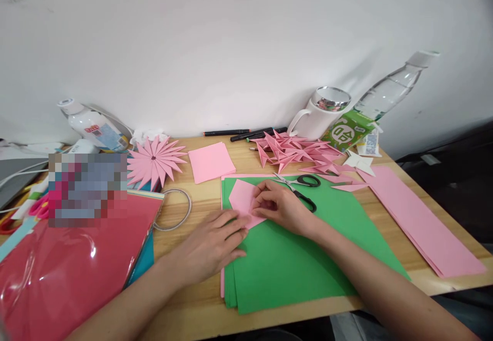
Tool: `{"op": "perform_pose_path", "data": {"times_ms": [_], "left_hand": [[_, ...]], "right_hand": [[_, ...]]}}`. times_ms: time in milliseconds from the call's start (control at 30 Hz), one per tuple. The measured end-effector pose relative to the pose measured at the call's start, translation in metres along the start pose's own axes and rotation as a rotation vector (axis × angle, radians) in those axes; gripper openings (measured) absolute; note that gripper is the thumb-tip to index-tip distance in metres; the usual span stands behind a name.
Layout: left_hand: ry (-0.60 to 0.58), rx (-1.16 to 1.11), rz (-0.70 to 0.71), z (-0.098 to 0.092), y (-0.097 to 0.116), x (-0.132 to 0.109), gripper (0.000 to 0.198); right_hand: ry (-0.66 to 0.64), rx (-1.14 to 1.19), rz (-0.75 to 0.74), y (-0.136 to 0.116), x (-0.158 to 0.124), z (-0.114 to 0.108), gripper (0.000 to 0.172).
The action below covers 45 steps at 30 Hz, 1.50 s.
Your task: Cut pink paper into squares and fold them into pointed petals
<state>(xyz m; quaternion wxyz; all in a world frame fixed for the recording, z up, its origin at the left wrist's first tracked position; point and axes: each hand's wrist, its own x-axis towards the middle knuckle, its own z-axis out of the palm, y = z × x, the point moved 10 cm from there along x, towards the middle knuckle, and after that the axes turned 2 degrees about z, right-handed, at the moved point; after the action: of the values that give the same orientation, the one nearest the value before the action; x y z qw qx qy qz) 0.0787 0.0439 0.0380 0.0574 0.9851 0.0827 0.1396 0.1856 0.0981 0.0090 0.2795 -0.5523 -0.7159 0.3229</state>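
A small pink paper [241, 195] with folded edges lies on the stack of green sheets [308, 264]. My left hand [217, 243] rests at its lower left edge, fingers spread and palm down. Over its right side, my right hand [283, 207] has curled fingers pinching the paper's edge. Scissors [298, 180] with black handles lie just behind my right hand. A pink square stack [211, 162] sits behind the green sheets, and a finished pink pointed wheel [154, 158] is to its left.
Folded pink pieces [296, 151] are heaped near a white mug [319, 117] and a leaning bottle [396, 89]. Pink strips [427, 223] lie right. A tape roll [189, 210] and red packaged paper [77, 274] are on the left. Black pens [227, 133] lie along the wall.
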Motion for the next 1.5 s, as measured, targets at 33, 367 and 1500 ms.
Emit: {"op": "perform_pose_path", "data": {"times_ms": [33,367,1500], "left_hand": [[-0.002,-0.005,0.003,0.0000,0.0001,-0.0001,0.030],[-0.025,-0.061,-0.026,0.0002,-0.0032,-0.0023,0.030],[-0.031,0.017,0.014,-0.0007,0.0052,0.0003,0.037]], "right_hand": [[-0.014,0.000,-0.013,-0.0015,-0.0005,-0.0002,0.006],[-0.109,0.064,-0.060,-0.0065,-0.0028,0.0005,0.019],[-0.136,0.149,-0.056,-0.0041,-0.0008,0.0027,0.021]]}}
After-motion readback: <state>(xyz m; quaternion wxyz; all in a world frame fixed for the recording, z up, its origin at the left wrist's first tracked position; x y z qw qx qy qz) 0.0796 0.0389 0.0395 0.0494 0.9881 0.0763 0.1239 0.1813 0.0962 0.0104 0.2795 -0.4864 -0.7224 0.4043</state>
